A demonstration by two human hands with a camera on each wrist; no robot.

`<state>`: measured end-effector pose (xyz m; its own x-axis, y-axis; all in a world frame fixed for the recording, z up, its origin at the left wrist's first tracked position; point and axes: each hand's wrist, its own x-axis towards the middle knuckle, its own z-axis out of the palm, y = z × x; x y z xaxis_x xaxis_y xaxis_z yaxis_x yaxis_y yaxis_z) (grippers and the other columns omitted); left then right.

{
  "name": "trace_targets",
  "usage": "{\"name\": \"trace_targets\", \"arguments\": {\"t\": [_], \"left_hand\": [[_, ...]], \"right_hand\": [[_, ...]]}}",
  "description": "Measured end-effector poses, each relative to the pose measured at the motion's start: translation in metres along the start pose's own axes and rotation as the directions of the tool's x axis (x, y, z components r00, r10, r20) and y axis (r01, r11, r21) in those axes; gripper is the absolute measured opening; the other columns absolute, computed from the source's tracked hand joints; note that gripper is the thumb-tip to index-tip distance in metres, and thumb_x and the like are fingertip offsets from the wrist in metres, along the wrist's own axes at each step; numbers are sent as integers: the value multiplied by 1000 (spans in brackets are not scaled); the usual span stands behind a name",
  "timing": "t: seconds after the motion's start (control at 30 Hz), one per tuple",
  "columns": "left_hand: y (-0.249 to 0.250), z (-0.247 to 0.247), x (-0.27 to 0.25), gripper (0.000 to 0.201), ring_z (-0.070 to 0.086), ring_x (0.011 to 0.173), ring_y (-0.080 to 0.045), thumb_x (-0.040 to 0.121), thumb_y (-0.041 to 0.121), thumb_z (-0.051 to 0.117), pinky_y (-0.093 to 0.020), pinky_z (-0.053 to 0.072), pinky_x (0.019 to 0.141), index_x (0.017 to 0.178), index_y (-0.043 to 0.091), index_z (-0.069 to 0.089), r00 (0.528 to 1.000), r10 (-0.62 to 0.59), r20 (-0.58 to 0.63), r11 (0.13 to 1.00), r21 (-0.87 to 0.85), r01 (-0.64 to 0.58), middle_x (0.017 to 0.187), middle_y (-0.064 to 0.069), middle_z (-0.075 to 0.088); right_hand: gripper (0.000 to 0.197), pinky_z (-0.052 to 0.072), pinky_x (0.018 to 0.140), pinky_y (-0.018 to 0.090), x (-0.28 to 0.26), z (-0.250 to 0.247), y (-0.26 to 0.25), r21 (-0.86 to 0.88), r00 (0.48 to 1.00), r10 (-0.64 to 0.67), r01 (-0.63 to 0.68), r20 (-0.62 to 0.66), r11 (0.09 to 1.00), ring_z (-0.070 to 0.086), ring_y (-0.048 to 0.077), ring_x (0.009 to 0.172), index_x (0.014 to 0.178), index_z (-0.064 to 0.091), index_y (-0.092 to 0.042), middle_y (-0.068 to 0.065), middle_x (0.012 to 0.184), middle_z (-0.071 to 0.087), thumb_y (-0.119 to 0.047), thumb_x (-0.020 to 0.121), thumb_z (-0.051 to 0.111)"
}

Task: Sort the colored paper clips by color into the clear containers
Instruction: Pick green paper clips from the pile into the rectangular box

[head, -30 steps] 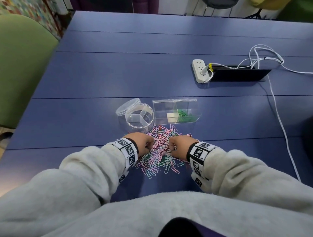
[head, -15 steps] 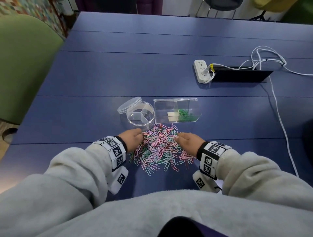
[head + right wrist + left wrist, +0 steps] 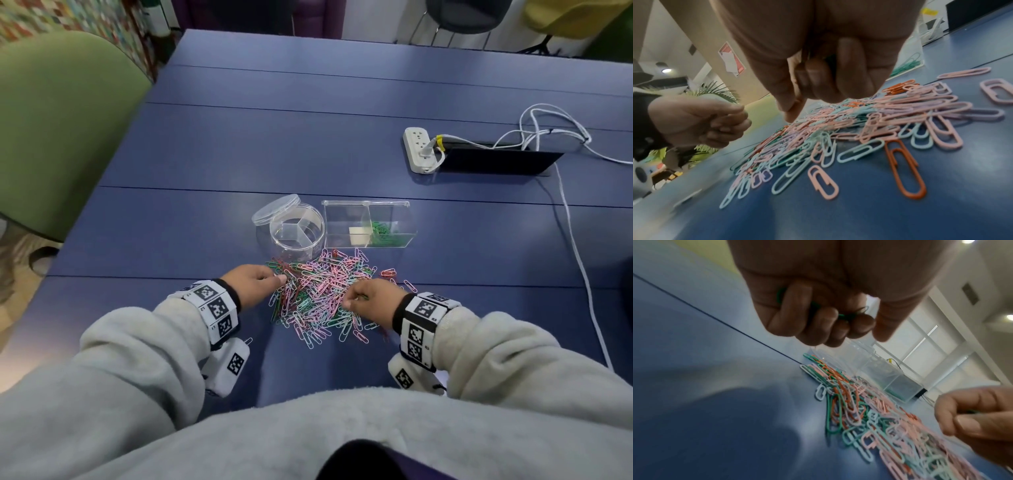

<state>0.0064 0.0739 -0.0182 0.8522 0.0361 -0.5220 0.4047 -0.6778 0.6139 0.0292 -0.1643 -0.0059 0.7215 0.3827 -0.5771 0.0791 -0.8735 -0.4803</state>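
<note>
Barely started: green paper clips (image 3: 842, 315) are held in the curled left hand (image 3: 255, 282); more green is clutched in the right hand (image 3: 371, 298). Between both, the mixed pile (image 3: 325, 298) is unsorted. Beyond the hands, only the rectangular container (image 3: 397, 214) is stocked; the round divided container (image 3: 297, 230) is empty.

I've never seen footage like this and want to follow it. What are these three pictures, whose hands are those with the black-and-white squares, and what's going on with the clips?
One person wears three cameras: one on the head, looking down, and one on each wrist, looking along the fingers. The patterned bands sit on the wrists. On the blue table lies a pile of paper clips in mixed colours. Behind it stand a round clear container, empty, and a rectangular clear box holding green clips. The left hand has its fingers curled round several green clips. The right hand also grips something green.
</note>
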Motion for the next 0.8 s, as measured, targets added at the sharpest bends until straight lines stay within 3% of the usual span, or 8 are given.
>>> {"name": "trace_targets", "arguments": {"t": [0.13, 0.27, 0.33, 0.53, 0.67, 0.8], "left_hand": [[7, 6, -4, 40, 47, 66, -16, 97, 42, 42, -25, 36, 64, 66, 17, 47, 997, 75, 26, 963, 257, -79, 61, 4, 43], [17, 14, -3, 15, 54, 84, -12, 86, 43, 58, -24, 43, 73, 86, 28, 62, 986, 143, 91, 891, 421, -168, 82, 11, 55], [23, 20, -2, 14, 56, 92, -12, 84, 39, 61, -26, 46, 77, 94, 30, 64, 978, 169, 123, 851, 481, -208, 92, 11, 59], [33, 30, 5, 11, 60, 93, -14, 83, 29, 63, -29, 51, 78, 93, 28, 66, 967, 185, 173, 834, 494, -248, 100, 9, 64], [35, 33, 7, 11, 59, 93, -13, 82, 33, 65, -28, 49, 77, 92, 29, 67, 968, 169, 185, 829, 505, -241, 101, 10, 62], [31, 34, 10, 15, 57, 95, -13, 81, 37, 68, -30, 49, 83, 94, 31, 65, 967, 162, 198, 830, 502, -242, 103, 10, 60]], "right_hand": [[12, 49, 89, 28, 3, 3, -7, -93, 1000, 4, -1, 31, 996, 59, 13, 103, 98, 66, -25, -7, 111, 64, -30, 92, 58], [10, 47, 80, 23, 3, 4, -9, -158, 1000, 13, -8, 28, 987, 58, 12, 95, 96, 69, -25, -7, 107, 66, -28, 88, 62], [11, 44, 76, 21, 2, 6, -10, -194, 1000, 10, -5, 25, 981, 57, 11, 92, 96, 69, -26, -7, 105, 66, -29, 88, 63], [15, 51, 86, 31, 4, 12, -14, -343, 999, -31, 39, 30, 939, 60, 17, 99, 101, 65, -30, -6, 110, 66, -29, 89, 56], [18, 53, 82, 33, 10, 13, -16, -388, 999, -35, 47, 39, 920, 61, 20, 96, 101, 64, -29, -3, 108, 66, -23, 90, 51], [13, 48, 75, 29, 12, 15, -12, -403, 999, -38, 45, 26, 914, 59, 19, 96, 100, 62, -28, -5, 107, 64, -32, 88, 60]]}}
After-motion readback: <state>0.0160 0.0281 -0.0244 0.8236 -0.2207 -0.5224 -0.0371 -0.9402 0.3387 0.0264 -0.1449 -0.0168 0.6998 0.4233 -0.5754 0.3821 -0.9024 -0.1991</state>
